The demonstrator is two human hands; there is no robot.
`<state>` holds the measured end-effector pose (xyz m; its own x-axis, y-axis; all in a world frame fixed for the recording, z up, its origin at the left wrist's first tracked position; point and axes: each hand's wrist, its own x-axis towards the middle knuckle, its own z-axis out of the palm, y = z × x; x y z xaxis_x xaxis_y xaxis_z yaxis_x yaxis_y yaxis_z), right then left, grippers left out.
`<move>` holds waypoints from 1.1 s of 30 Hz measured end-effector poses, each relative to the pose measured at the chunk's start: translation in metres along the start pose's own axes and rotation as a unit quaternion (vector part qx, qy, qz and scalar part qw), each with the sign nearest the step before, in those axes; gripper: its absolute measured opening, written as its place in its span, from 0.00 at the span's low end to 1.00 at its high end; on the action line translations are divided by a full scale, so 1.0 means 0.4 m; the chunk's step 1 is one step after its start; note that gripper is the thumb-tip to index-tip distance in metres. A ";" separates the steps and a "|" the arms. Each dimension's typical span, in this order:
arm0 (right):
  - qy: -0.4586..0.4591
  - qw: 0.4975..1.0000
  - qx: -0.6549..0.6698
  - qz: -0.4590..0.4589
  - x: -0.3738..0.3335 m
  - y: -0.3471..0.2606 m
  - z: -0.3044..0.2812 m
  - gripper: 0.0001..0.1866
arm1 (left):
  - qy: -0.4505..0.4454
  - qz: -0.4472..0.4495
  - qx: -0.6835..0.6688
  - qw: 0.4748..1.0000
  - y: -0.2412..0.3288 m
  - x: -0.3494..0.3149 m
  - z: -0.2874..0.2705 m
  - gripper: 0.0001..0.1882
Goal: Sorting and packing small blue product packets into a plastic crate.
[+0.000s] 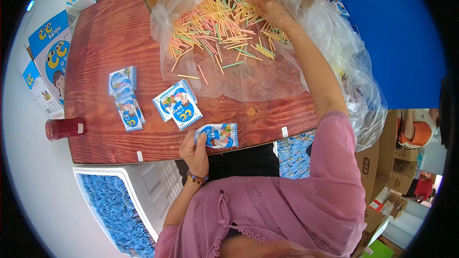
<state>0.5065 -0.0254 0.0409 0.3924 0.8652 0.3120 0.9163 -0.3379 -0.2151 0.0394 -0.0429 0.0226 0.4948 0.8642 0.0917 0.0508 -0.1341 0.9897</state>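
A big brown wooden table (110,33) fills the middle and upper left of the frame. Its grain runs in long red-brown lines. The floor (33,200) around it is pale grey. A big blue board (392,33) stands in the upper right. Brown cardboard boxes (382,172) are stacked in the lower right.

At the top of the table lies a large clear plastic bag (248,79), spread open and crinkled. Inside it is a heap of thin coloured sticks (215,31), orange, pink, green and yellow. A white crate (143,186) sits on the floor in the lower left, packed with blue packets (112,210). Blue printed boxes (50,52) lie on the floor at the far left.

The person wears a pink top. The right hand (273,12) reaches far up into the bag and rests on the sticks, fingers curled down among them; I cannot tell if it has hold of any. The left hand (193,150) is near the table's lower edge, closed on a small blue and white packet (219,135) that it pinches by its left end.

Two more packets (179,104) lie just above it, overlapping. A small pile of packets (126,98) lies left of those. A dark red bottle (64,128) lies on its side by the table's left corner.
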 end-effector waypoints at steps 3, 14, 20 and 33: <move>-0.049 0.997 -0.053 0.038 0.027 -0.023 0.002 0.24 | -0.006 0.003 0.005 1.000 -0.003 0.003 -0.004 0.06; -0.072 0.949 -0.301 -0.056 0.051 -0.049 0.028 0.22 | -0.031 0.011 0.011 0.999 0.005 0.013 -0.002 0.06; -0.028 0.967 -0.247 -0.049 0.022 -0.033 0.050 0.22 | -0.034 0.013 0.022 0.999 0.010 0.014 -0.002 0.06; 0.064 0.868 0.462 0.171 -0.067 -0.129 0.007 0.20 | -0.015 0.011 -0.005 1.000 0.009 0.007 -0.002 0.07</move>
<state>0.4486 -0.0302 0.0412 0.6885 0.7047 0.1714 0.3123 -0.0748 -0.9470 0.0403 -0.0404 0.0267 0.5214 0.8461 0.1107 0.0314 -0.1486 0.9884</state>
